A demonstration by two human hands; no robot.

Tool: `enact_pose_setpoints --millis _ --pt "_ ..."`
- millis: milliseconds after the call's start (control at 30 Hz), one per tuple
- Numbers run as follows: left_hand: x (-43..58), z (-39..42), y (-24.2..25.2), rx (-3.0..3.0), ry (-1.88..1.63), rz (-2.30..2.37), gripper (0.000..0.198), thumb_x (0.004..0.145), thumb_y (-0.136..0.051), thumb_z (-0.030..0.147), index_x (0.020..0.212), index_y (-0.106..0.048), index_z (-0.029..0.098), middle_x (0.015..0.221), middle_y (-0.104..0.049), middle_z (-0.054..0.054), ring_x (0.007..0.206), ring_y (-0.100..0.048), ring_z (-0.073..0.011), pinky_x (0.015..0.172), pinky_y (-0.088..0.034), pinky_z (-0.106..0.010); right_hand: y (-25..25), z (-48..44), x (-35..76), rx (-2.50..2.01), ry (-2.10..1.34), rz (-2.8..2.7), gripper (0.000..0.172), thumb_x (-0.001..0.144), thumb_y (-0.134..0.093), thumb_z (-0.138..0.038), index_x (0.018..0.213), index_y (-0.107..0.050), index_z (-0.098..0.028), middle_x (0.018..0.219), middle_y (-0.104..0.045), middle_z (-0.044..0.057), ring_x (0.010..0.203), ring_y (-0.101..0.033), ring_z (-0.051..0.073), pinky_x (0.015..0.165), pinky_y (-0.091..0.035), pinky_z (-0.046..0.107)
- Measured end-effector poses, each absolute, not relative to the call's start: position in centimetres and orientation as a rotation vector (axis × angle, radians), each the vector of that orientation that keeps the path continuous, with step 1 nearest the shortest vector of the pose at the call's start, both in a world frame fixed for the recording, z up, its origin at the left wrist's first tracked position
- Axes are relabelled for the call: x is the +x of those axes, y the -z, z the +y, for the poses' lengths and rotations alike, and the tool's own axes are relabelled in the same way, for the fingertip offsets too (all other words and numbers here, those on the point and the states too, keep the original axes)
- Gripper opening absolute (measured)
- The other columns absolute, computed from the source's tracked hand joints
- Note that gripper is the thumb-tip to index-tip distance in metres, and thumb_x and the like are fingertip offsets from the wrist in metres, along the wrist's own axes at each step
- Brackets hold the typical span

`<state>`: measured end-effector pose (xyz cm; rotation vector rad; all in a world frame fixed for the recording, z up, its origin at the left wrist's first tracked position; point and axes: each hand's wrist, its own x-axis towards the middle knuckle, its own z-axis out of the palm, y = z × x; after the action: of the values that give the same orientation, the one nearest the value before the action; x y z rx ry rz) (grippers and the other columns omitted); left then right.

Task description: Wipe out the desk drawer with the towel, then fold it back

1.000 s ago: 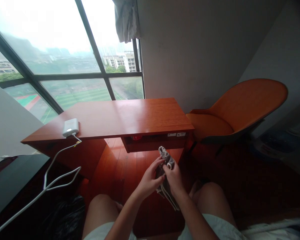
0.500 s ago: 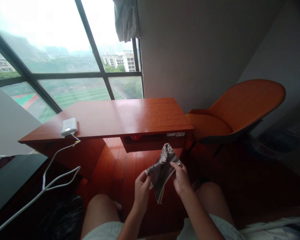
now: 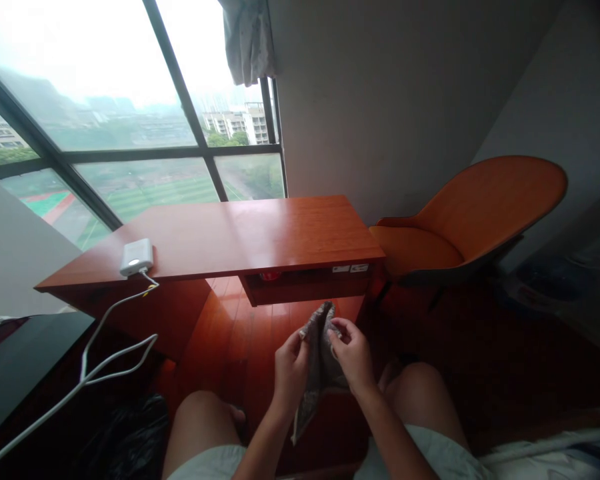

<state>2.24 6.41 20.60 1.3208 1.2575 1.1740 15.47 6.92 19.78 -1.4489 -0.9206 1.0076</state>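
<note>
A grey-brown patterned cloth (image 3: 321,360) hangs between my two hands above the floor, its lower part drooping down to the left. My left hand (image 3: 292,363) pinches its left edge near the top. On the other side, my right hand (image 3: 351,353) has its fingers closed on the upper right edge. The cloth's top is folded to a point between the hands, and part of its lower right is hidden behind my right hand and wrist.
Beyond my hands stands a reddish wooden desk (image 3: 260,233) with a white device (image 3: 137,257) and white cable (image 3: 110,307) at its left. An orange chair (image 3: 495,207) is at the right. A black plastic bag (image 3: 130,433) lies lower left.
The cloth has been turned and bunched, and its lower end now hangs lower and to the left. My hands have come closer together, the right one shifting left.
</note>
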Motion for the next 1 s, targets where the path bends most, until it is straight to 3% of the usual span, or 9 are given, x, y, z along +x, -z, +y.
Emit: enact_pose_setpoints --millis 100,267,433,600,767,900,1000 --pt "3.6 6.0 -20.7 1.455 -1.149 1.239 0.032 0.087 -0.05 0.035 0.111 -0.065 0.019 0.097 -0.072 -0.006 0.087 -0.064 -0.0235 0.075 -0.049 -0.03 -20.9 6.4 14.3 -1.461 -0.944 -1.045 0.027 0.074 -0.058 -0.032 0.098 -0.061 -0.021 0.1 -0.069 0.006 0.092 -0.064 0.02 0.084 -0.051 0.035" --pt "3.7 6.0 -21.4 1.571 -1.15 1.241 0.035 0.085 -0.05 0.029 0.118 -0.061 0.024 0.116 -0.067 -0.007 0.106 -0.06 -0.0264 0.092 -0.046 -0.037 -21.6 5.8 13.8 -1.364 -1.004 -0.974 0.031 0.074 -0.058 -0.031 0.103 -0.057 -0.021 0.106 -0.068 0.007 0.098 -0.064 0.021 0.09 -0.051 0.036" --pt "3.2 6.4 -21.8 1.699 -1.155 1.191 0.043 0.08 -0.055 0.024 0.123 -0.056 0.023 0.122 -0.063 -0.008 0.113 -0.057 -0.0256 0.098 -0.042 -0.038 -22.5 5.3 14.0 -1.2 -1.204 -0.825 0.032 0.072 -0.055 -0.021 0.104 -0.053 -0.022 0.112 -0.065 0.008 0.106 -0.062 0.021 0.095 -0.05 0.038" --pt "2.8 6.9 -21.8 1.679 -1.157 1.212 0.048 0.076 -0.06 0.021 0.123 -0.055 0.023 0.116 -0.066 -0.007 0.102 -0.062 -0.0235 0.091 -0.047 -0.034 -23.5 5.0 14.5 -1.116 -1.293 -0.878 0.041 0.068 -0.054 -0.015 0.109 -0.053 -0.023 0.117 -0.064 0.007 0.113 -0.058 0.02 0.102 -0.043 0.039" --pt "2.5 7.2 -21.7 1.567 -1.205 1.263 0.03 0.078 -0.059 0.024 0.108 -0.064 0.022 0.097 -0.072 -0.003 0.084 -0.065 -0.0204 0.078 -0.049 -0.029 -24.4 4.8 15.5 -1.099 -1.29 -1.136 0.045 0.073 -0.051 -0.016 0.117 -0.052 -0.026 0.116 -0.065 0.005 0.114 -0.058 0.019 0.102 -0.043 0.04" --pt "2.0 7.6 -21.4 1.424 -1.192 1.148 0.024 0.082 -0.056 0.029 0.1 -0.067 0.018 0.093 -0.072 -0.003 0.082 -0.063 -0.0199 0.073 -0.048 -0.026 -25.1 5.0 17.8 -1.321 -0.84 -1.44 0.03 0.078 -0.05 -0.019 0.106 -0.058 -0.026 0.105 -0.067 0.005 0.102 -0.061 0.019 0.094 -0.048 0.04" --pt "1.4 7.9 -21.5 1.375 -1.16 1.081 0.022 0.082 -0.057 0.031 0.095 -0.066 0.015 0.086 -0.069 -0.003 0.077 -0.059 -0.0175 0.069 -0.046 -0.024 -24.3 5.5 20.4 -1.439 -0.477 -1.67 0.019 0.074 -0.059 -0.025 0.093 -0.063 -0.027 0.117 -0.06 0.006 0.112 -0.053 0.023 0.1 -0.041 0.044"
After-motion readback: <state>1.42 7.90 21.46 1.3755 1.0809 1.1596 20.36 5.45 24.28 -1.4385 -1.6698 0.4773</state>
